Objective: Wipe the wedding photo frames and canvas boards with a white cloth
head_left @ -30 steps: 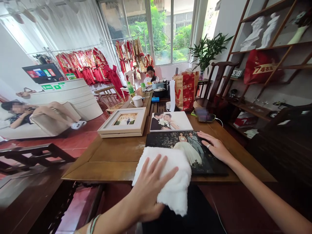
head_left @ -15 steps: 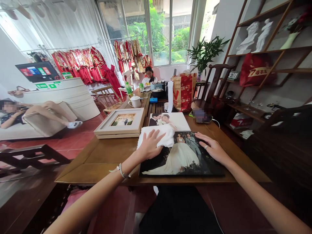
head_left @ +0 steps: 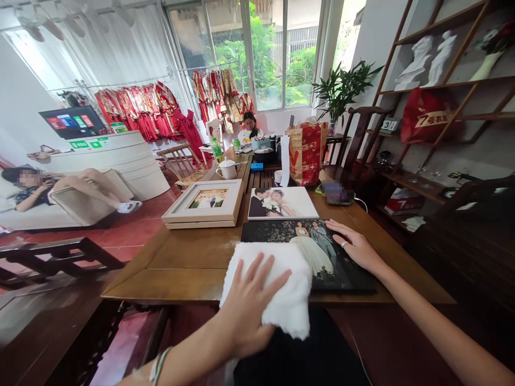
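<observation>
Cloth [head_left: 290, 301], one, lies under spread left hand [head_left: 248, 303]; outstretched right hand [head_left: 359, 247] touches one dark photo panel [head_left: 349, 277].

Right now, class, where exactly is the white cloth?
In the head view, the white cloth lies under the person's left hand, over the near left part of the dark photo panel.

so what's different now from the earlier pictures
The left hand first pushed the white cloth away, to the dark photo's far left corner, then drew it back over the near edge, about where it started. Nothing was let go. The right hand stayed at the photo's right side; the framed picture stayed put.
</observation>
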A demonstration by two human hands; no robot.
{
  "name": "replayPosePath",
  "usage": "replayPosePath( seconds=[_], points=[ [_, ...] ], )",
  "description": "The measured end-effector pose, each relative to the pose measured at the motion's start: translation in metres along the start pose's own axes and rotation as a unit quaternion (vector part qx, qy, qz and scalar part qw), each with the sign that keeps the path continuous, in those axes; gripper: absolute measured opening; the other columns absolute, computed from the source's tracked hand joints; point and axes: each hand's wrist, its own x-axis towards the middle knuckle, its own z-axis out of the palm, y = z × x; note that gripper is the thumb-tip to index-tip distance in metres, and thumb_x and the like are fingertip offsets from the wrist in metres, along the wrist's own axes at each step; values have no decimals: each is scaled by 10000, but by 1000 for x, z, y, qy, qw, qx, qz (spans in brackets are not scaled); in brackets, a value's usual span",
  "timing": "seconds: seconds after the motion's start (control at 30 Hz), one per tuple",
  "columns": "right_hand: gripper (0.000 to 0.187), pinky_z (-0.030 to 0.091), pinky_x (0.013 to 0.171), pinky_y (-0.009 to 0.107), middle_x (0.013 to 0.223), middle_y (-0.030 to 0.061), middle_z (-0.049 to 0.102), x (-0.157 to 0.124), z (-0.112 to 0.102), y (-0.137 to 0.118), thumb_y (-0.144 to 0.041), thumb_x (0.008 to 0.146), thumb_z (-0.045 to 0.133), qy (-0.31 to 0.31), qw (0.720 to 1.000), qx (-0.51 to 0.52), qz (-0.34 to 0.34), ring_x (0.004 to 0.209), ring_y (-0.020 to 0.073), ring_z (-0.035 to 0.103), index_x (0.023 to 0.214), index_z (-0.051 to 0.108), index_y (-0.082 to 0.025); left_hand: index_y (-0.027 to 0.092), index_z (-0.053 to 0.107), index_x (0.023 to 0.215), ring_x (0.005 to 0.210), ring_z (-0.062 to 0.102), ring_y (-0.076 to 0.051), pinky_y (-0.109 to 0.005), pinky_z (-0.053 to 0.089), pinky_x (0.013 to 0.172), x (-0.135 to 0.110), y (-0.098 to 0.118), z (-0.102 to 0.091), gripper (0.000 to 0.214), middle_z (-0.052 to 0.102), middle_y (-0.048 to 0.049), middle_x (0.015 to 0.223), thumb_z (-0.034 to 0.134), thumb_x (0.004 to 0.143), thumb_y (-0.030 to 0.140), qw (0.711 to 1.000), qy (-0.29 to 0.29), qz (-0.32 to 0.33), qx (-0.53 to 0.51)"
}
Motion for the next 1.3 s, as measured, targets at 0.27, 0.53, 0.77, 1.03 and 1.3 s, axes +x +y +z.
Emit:
replayPosePath(
  seconds=[0.27,0.53,0.77,1.03,1.3],
  points=[
    [349,272,1090,454,1316,37,522,-1,-1,0,-263,829,475,-5,1000,6,3,1265,224,414,1155,599,-258,255,270,1397,1327,186,-323,-597,204,1001,92,-53,-17,542,266,-107,1451,377,877,361,993,77,-76,44],
    [361,265,1093,451,1321,59,515,-1,-1,0,-255,836,457,-14,1000,-7,2,1272,216,406,1173,586,-229,262,235,1408,1345,126,-301,-589,158,1021,95,-74,-7,586,202,-85,1478,416,853,315,991,95,-75,61],
    [358,286,1084,451,1312,59,524,-1,0,-1,-273,839,455,-5,1000,-4,-6,1268,224,411,1168,591,-230,300,150,1428,1356,7,-317,-613,85,1021,28,-48,5,723,58,-49,1508,468,781,350,996,81,-24,28],
    [363,286,1082,460,1312,55,524,-1,0,3,-282,837,458,-6,1000,-11,-7,1263,235,416,1171,592,-238,364,76,1425,1348,-31,-353,-633,-12,1008,-9,-1,6,908,-44,-12,1507,541,648,290,1000,19,10,5],
    [358,282,1083,464,1307,55,530,0,-1,2,-285,835,464,-10,1000,-10,-5,1261,238,418,1164,597,-241,302,235,1404,1345,113,-320,-607,163,1007,75,-42,-9,683,181,-68,1485,482,767,301,995,77,-34,60]
  ],
)
